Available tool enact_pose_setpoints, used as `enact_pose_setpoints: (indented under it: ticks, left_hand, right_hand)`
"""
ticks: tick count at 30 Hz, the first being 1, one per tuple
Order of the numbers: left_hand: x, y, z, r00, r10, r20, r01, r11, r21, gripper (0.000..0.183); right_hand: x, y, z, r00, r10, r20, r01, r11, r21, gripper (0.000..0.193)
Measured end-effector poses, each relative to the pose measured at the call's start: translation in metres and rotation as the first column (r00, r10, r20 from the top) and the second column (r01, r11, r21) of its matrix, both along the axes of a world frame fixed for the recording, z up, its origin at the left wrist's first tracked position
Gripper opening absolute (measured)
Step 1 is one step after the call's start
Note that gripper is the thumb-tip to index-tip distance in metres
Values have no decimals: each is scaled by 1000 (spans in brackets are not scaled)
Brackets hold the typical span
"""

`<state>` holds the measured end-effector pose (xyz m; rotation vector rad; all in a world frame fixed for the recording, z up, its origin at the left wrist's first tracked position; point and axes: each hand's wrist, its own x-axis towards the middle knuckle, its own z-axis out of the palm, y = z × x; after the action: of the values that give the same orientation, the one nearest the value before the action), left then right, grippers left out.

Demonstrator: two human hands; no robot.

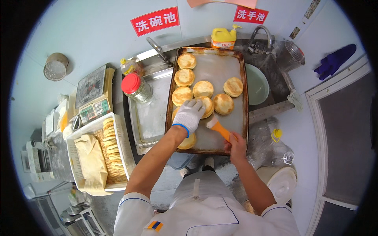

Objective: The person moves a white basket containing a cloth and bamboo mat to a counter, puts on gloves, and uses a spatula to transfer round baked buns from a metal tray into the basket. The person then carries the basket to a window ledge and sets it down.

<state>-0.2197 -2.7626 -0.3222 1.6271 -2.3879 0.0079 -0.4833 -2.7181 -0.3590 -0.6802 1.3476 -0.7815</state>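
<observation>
Steadying a golden flatbread [206,105] under the gloved left hand [189,114], the person is closing the bare right hand [236,142] around an orange-handled brush [217,127]; bristles are lying just beside the glove, so light strokes over the baking tray [220,67] seem wise.

A jar with a red lid [134,87] stands on the steel surface [151,114]. Left of the jar sits a weighing scale [94,94], and below the scale a white crate [98,151] holding stacked flatbreads and a cloth. Up and right of the jar, a yellow detergent bottle [223,38] stands by a tap [263,34]. Far right of the jar hangs a blue glove [334,61].
</observation>
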Motion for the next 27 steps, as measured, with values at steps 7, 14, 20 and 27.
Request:
enact_pose_setpoints:
  ticks: [7, 14, 20, 27]
  left_hand:
    - [-9, -1, -13, 981, 178, -74, -177, 984, 16, 45]
    - [-20, -15, -12, 946, 241, -214, -223, 969, 105, 49]
    - [1, -21, -20, 898, 310, -312, -224, 933, 282, 51]
    - [-5, 14, 3, 834, 290, -470, -279, 956, 95, 55]
  right_hand:
    - [-95, 24, 7, 967, 110, -231, -103, 994, 44, 35]
    - [-41, -16, -36, 989, 106, -101, -111, 993, -38, 34]
    - [3, -45, -58, 992, 123, 24, -120, 988, -101, 31]
    - [-15, -30, -24, 961, 126, -244, -216, 895, -390, 32]
